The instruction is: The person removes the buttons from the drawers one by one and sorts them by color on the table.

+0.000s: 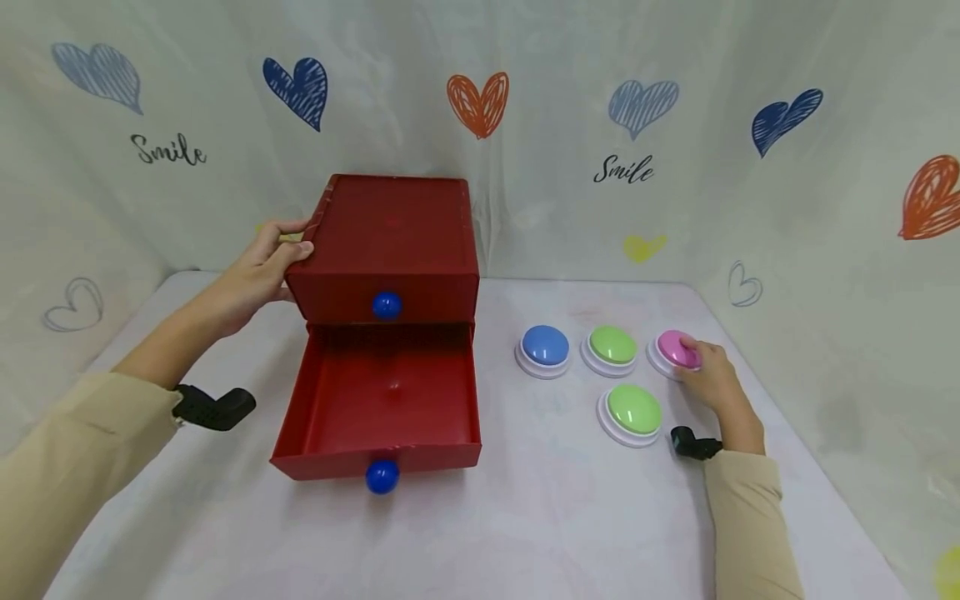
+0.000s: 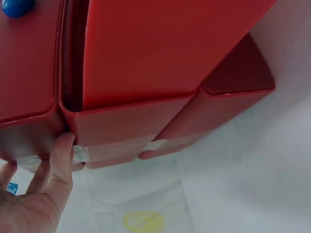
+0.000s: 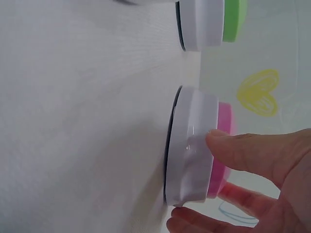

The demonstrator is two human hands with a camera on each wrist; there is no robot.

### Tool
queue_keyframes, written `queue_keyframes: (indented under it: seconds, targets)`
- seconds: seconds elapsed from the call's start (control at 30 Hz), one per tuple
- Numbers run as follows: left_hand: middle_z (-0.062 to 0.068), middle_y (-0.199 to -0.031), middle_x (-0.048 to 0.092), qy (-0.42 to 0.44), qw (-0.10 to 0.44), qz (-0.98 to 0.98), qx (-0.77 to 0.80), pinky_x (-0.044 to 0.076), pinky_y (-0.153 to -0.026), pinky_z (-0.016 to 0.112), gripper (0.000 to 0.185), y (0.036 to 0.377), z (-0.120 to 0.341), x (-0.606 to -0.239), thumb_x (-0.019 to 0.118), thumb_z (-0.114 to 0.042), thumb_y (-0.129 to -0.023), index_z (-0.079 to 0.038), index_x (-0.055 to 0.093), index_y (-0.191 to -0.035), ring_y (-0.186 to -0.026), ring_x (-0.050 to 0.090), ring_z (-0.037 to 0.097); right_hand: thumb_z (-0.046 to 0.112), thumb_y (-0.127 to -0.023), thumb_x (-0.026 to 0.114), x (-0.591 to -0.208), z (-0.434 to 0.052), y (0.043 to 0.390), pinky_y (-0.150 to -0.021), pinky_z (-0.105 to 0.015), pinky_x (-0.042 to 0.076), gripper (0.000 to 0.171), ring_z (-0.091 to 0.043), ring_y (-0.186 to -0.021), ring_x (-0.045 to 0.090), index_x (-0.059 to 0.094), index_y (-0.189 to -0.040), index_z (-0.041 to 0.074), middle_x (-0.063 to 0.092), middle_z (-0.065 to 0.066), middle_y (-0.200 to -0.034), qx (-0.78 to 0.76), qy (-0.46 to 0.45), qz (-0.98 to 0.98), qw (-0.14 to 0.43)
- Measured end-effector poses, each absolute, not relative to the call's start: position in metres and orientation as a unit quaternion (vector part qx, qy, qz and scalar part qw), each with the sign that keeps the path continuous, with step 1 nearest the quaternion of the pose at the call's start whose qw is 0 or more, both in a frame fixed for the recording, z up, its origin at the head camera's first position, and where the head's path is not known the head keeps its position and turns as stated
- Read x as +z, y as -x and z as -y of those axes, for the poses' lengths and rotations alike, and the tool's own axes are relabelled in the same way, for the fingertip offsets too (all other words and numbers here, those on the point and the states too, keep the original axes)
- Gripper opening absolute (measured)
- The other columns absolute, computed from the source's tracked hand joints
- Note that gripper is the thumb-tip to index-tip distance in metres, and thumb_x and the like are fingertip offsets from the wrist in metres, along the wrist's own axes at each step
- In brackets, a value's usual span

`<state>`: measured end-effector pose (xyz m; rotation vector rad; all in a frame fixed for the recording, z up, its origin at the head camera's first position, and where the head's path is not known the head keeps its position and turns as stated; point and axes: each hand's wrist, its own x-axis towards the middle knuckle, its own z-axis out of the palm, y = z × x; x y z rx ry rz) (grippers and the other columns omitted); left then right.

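A red two-drawer box (image 1: 390, 242) stands on the white table (image 1: 555, 517). Its lower drawer (image 1: 382, 408) is pulled out and shows nothing inside; the upper one is closed. Each drawer has a blue knob (image 1: 382, 476). My left hand (image 1: 279, 250) grips the box's upper left edge, fingers curled over the top. In the left wrist view the thumb (image 2: 60, 160) presses a taped corner of the box (image 2: 160, 58). My right hand (image 1: 701, 365) holds the pink button (image 1: 673, 348) at the far right. In the right wrist view the thumb (image 3: 233, 148) touches its white base (image 3: 192, 155), with fingers on the other side.
A blue button (image 1: 545, 346) and a green button (image 1: 612, 345) sit in a row left of the pink one. A second green button (image 1: 633, 410) lies nearer me. A heart-printed cloth backdrop (image 1: 637, 125) walls in the table on three sides.
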<state>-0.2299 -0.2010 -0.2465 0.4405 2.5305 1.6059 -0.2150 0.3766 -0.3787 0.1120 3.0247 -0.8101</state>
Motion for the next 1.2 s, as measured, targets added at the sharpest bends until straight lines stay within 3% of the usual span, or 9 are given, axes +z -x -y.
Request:
queue_keyframes:
  seconds: [0.13,0.37,0.63,0.93,1.1,1.2]
  targets:
    - [0.019,-0.143,0.020,-0.141,0.060,-0.833,0.532,0.051,-0.069,0.023,0.051,0.230,0.198,-0.244,0.029,-0.033,-0.101,-0.009,0.010,-0.142,-0.093,0.053,0.000,0.013,-0.090,0.051,-0.378,-0.380,0.211,-0.099,-0.068,0.020,0.062,-0.061,-0.125,0.020,0.023,-0.141,-0.008,0.019,-0.044,-0.136,-0.251,-0.023,-0.968,0.021]
    - [0.016,-0.143,0.023,-0.133,0.061,-0.833,0.533,0.051,-0.069,0.025,0.051,0.230,0.194,-0.242,0.030,-0.034,-0.101,-0.011,0.011,-0.143,-0.094,0.052,-0.001,0.026,-0.095,0.047,-0.364,-0.377,0.201,-0.097,-0.073,0.016,0.066,-0.060,-0.129,0.012,0.014,-0.147,0.001,0.007,-0.037,-0.146,-0.266,-0.017,-0.963,0.025]
    - [0.014,-0.138,0.028,-0.136,0.061,-0.830,0.537,0.051,-0.068,0.025,0.051,0.231,0.195,-0.244,0.030,-0.034,-0.101,-0.011,0.011,-0.142,-0.092,0.054,-0.001,0.019,-0.096,0.050,-0.326,-0.342,0.187,-0.095,-0.065,0.030,0.047,-0.051,-0.124,0.033,0.040,-0.137,-0.001,0.037,-0.031,-0.137,-0.289,0.061,-0.950,-0.098]
    - [0.015,-0.137,0.028,-0.136,0.058,-0.830,0.538,0.051,-0.069,0.025,0.052,0.230,0.197,-0.243,0.030,-0.035,-0.101,-0.011,0.011,-0.142,-0.093,0.053,-0.001,0.018,-0.094,0.055,-0.294,-0.292,0.165,-0.088,-0.056,0.043,0.041,-0.040,-0.111,0.051,0.050,-0.132,0.006,0.052,-0.020,-0.128,-0.311,0.129,-0.930,-0.151]
    - [0.014,-0.137,0.029,-0.135,0.056,-0.828,0.541,0.051,-0.069,0.025,0.051,0.229,0.198,-0.243,0.031,-0.035,-0.101,-0.011,0.012,-0.142,-0.093,0.054,-0.001,0.008,-0.090,0.060,-0.287,-0.267,0.157,-0.084,-0.043,0.049,0.037,-0.028,-0.101,0.059,0.056,-0.126,0.005,0.061,-0.013,-0.118,-0.294,0.192,-0.916,-0.193]
    - [0.013,-0.137,0.029,-0.131,0.056,-0.830,0.539,0.051,-0.069,0.025,0.051,0.229,0.199,-0.243,0.030,-0.035,-0.101,-0.011,0.012,-0.142,-0.093,0.053,-0.001,0.006,-0.087,0.063,-0.284,-0.253,0.150,-0.083,-0.027,0.051,0.037,-0.024,-0.096,0.062,0.057,-0.124,0.006,0.064,-0.010,-0.113,-0.280,0.225,-0.910,-0.204]
